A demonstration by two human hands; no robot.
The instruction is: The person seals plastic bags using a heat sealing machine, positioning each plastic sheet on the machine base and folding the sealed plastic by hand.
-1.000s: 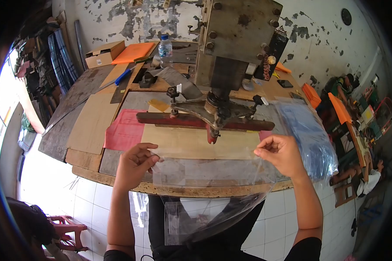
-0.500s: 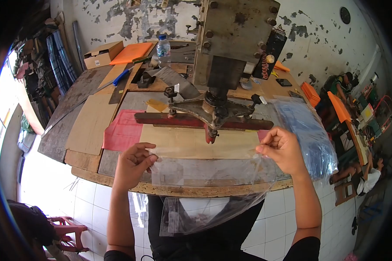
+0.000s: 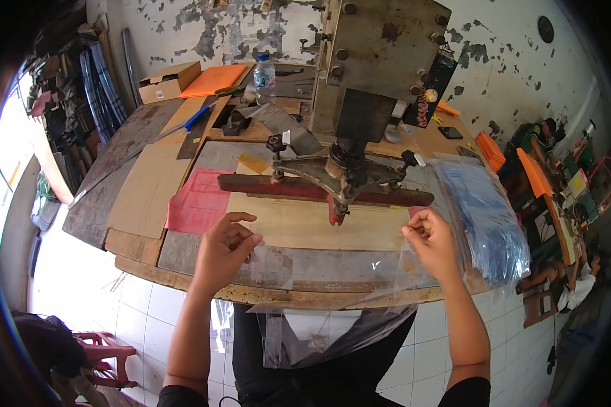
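A clear plastic sheet (image 3: 332, 271) lies over the front of the table, and its lower part hangs over the edge onto my lap. My left hand (image 3: 227, 251) is just above the sheet's left corner, thumb and index finger apart. At the right corner my right hand (image 3: 433, 244) has thumb and index finger pinched together at the sheet's edge; the exact contact is hard to make out. Behind the sheet lies a pale yellow board (image 3: 305, 227) on a pink sheet (image 3: 200, 202). Above the board is the press's long red-brown bar (image 3: 278, 188).
The metal press (image 3: 383, 51) rises in the middle. A pile of bluish clear plastic (image 3: 482, 210) lies to the right. At the back left are a cardboard box (image 3: 170, 83), an orange stack (image 3: 214, 80), a water bottle (image 3: 265, 80) and a blue-handled cutter (image 3: 197, 119). People sit at far right.
My left hand has lifted slightly and its pinch has opened. My right hand stays near the same corner. The plastic sheet now lies flatter on the table front.
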